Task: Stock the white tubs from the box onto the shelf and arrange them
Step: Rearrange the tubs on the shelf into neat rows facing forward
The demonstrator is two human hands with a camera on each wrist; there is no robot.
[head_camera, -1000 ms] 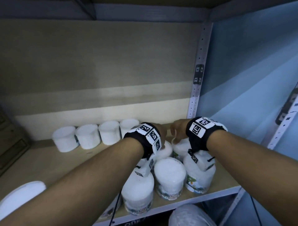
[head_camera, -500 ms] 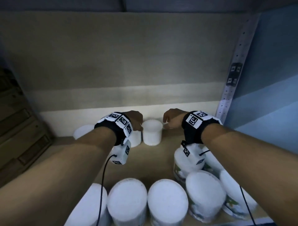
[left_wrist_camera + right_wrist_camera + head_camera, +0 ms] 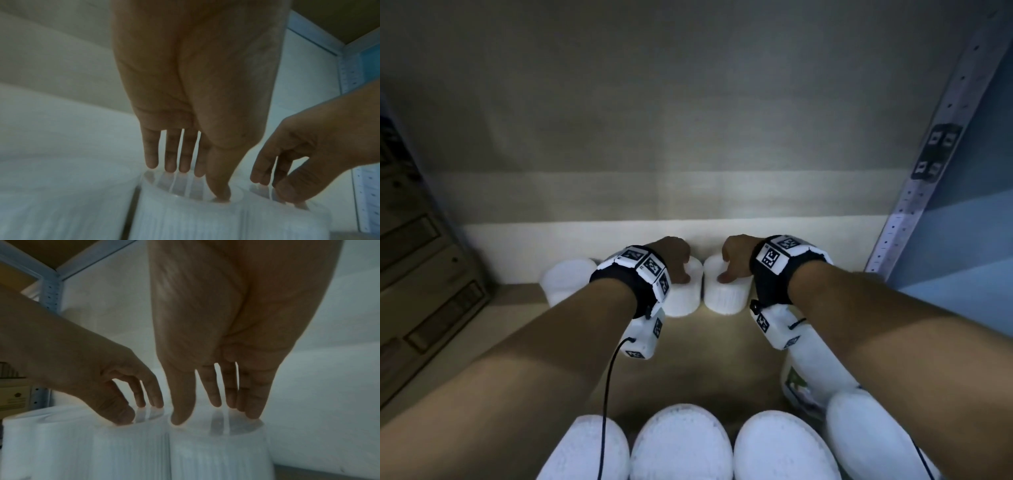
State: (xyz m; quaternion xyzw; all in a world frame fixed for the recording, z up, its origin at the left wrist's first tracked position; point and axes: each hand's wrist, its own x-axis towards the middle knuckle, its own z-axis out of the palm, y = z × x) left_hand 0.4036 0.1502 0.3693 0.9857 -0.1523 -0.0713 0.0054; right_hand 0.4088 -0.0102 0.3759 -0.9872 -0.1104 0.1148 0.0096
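Two white ribbed tubs stand side by side at the back of the shelf [image 3: 715, 359]. My left hand [image 3: 676, 260] rests its straight fingers and thumb on the lid of the left tub [image 3: 685, 296]; the left wrist view shows those fingertips [image 3: 170, 168] touching the tub's [image 3: 185, 219] top. On the right tub [image 3: 726, 296] my right hand [image 3: 736, 260] lies the same way, its fingertips [image 3: 251, 413] on the lid of that tub [image 3: 218, 454]. A third tub [image 3: 566, 277] stands left of them.
Several white tubs [image 3: 681, 442] line the shelf's front edge, and a labelled one [image 3: 804, 370] stands under my right wrist. Brown cardboard boxes [image 3: 421, 274] fill the left side. A perforated metal upright [image 3: 928, 164] bounds the right. Bare board lies between the two rows.
Both hands left the front right tubs and reached to the back of the shelf. They now rest on two adjacent tubs against the back wall.
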